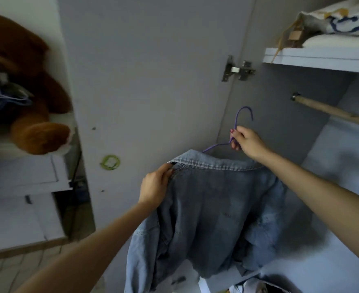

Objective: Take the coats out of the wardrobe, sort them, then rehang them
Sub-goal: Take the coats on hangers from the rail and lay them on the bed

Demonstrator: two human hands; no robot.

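No text, label, brand or number can be read anywhere; the green ring sticker on the wardrobe door looks blank, though it is blurred.

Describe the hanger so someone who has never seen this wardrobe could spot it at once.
Start at the open wardrobe with its wooden rail running across the upper right. Below and left of the rail's end, the right hand grips a thin wire hanger just under its hook, above the collar of a denim jacket. It is the only purple thing there, its hook not yet on the rail.
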